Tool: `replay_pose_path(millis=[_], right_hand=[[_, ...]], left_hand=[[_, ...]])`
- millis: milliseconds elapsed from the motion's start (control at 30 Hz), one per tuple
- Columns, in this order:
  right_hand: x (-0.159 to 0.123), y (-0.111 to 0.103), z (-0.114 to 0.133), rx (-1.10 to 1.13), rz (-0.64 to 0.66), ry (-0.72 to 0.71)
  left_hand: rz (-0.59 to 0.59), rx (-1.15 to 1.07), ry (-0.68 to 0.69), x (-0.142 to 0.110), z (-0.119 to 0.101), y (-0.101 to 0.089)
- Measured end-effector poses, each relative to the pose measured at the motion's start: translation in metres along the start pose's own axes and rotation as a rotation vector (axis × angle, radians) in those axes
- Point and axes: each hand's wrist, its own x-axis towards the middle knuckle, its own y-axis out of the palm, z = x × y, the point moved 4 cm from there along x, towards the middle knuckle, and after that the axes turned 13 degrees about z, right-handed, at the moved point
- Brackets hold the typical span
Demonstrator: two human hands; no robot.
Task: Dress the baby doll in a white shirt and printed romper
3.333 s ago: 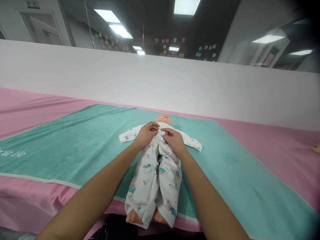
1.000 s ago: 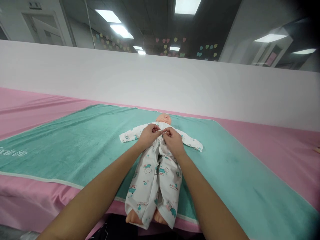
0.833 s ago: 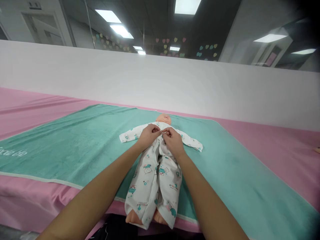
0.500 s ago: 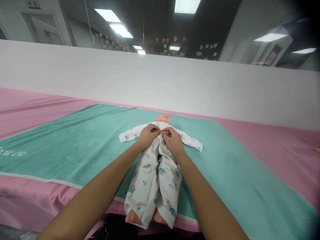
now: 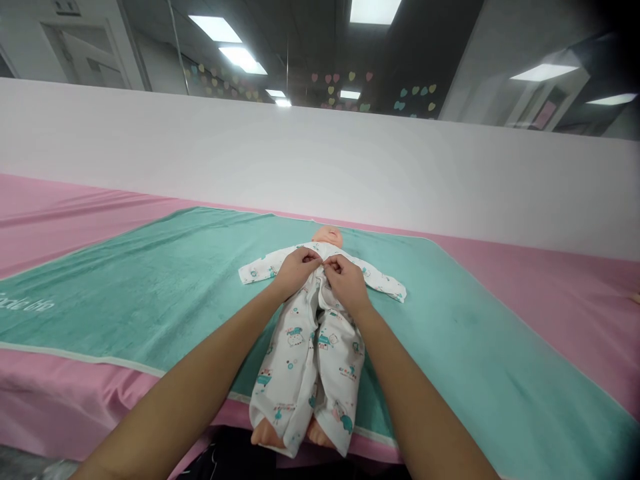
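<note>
A baby doll (image 5: 327,235) lies on its back, head away from me, dressed in a white printed romper (image 5: 293,340). Its sleeves spread out to both sides, and its bare feet stick out of the leg openings near me. My left hand (image 5: 299,270) pinches the romper's front edge at the chest. Close beside it, my right hand (image 5: 345,279) pinches the cloth too, fingertips almost meeting the left ones. Below my hands the front opening runs loose down toward the legs. My fingers hide any fastener between them.
Under the doll is a teal blanket (image 5: 170,280) with a white edge, spread over a pink cover (image 5: 540,287). A white low wall (image 5: 300,167) stands behind, with glass above it. At the far right edge, part of a person's hand (image 5: 636,298) shows.
Almost nothing differs. Both hands stay at the romper's chest, with only a slight shift of the fingers and of the camera view.
</note>
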Motion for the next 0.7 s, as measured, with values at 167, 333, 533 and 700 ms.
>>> replay_pose_path(millis=[167, 333, 533, 700], right_hand=[[0.0002, 0.0006, -0.0008, -0.005, 0.004, 0.000], [-0.0003, 0.0006, -0.0002, -0.009, 0.004, -0.005], [-0.0007, 0.0000, 0.0016, -0.015, 0.008, -0.008], [-0.0006, 0.0006, 0.0014, -0.023, 0.012, -0.017]], left_hand=[[-0.003, -0.022, -0.003, -0.0006, -0.0005, -0.0006], [-0.006, -0.015, -0.007, -0.0005, -0.0006, -0.0005], [0.001, -0.028, -0.006, -0.0001, 0.0003, -0.0005], [0.009, -0.033, -0.010, -0.0007, -0.0012, -0.0006]])
